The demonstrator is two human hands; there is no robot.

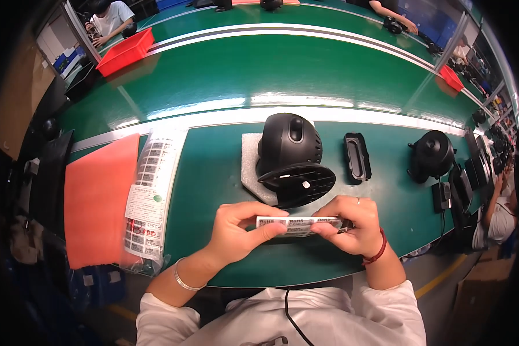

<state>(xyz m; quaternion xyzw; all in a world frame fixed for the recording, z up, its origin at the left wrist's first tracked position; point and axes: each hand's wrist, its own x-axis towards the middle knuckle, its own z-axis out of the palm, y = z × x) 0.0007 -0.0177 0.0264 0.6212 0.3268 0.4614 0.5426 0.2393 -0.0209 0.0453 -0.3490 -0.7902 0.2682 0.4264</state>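
Observation:
Between my two hands, near the table's front edge, is a narrow strip of printed white and grey labels (297, 224). My left hand (236, 228) pinches its left end between thumb and fingers. At the other end my right hand (352, 222) is closed on it, with a small dark piece showing by the fingers that I cannot make out. Just beyond the hands a black rounded device (291, 144) lies tilted, its slotted round base facing me. Beneath it is a pale foam sheet (250, 164). Right of the device rests a black oblong tray-like part (357, 157).
On the left lie an orange-red sheet (101, 202) and a plastic-wrapped stack of label sheets (150, 196). Another black device (432, 154) stands at right, near a black adapter (442, 196). Beyond runs a green conveyor (271, 69) with a red bin (126, 52); people work farther off.

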